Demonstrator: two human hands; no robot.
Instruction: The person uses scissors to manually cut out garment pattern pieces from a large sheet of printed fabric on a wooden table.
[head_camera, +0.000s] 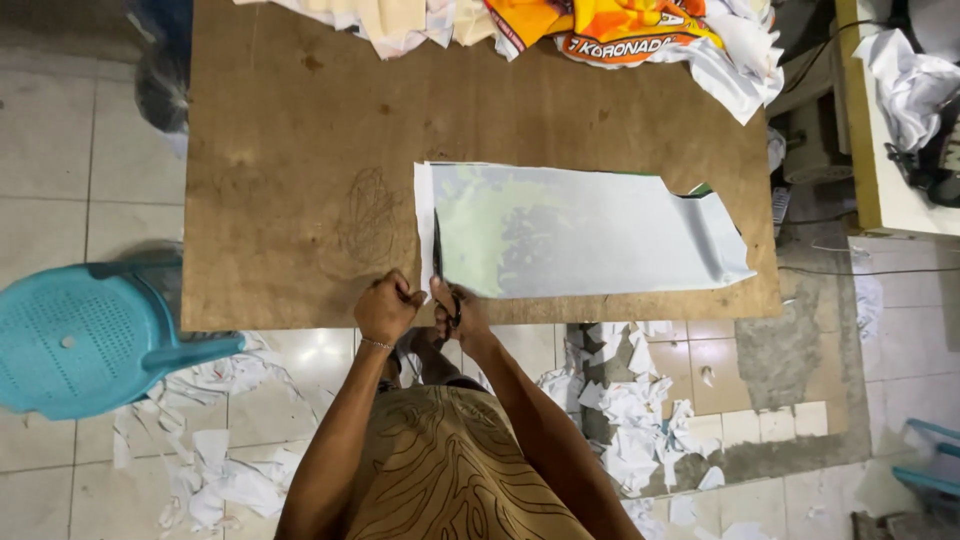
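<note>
A pale grey sheet of fabric or printed paper (590, 230) lies flat on a brown wooden board table (290, 150). My right hand (458, 312) grips dark scissors (438, 262) whose blades run up the sheet's left side, beside a narrow white strip (424, 215). My left hand (387, 305) is closed at the near table edge, pinching the bottom end of that strip. The two hands almost touch.
A heap of white and orange-yellow printed cloth (620, 35) sits at the table's far edge. A turquoise plastic chair (90, 340) stands left. White scraps (630, 410) litter the tiled floor. A sewing table (890, 190) is at right.
</note>
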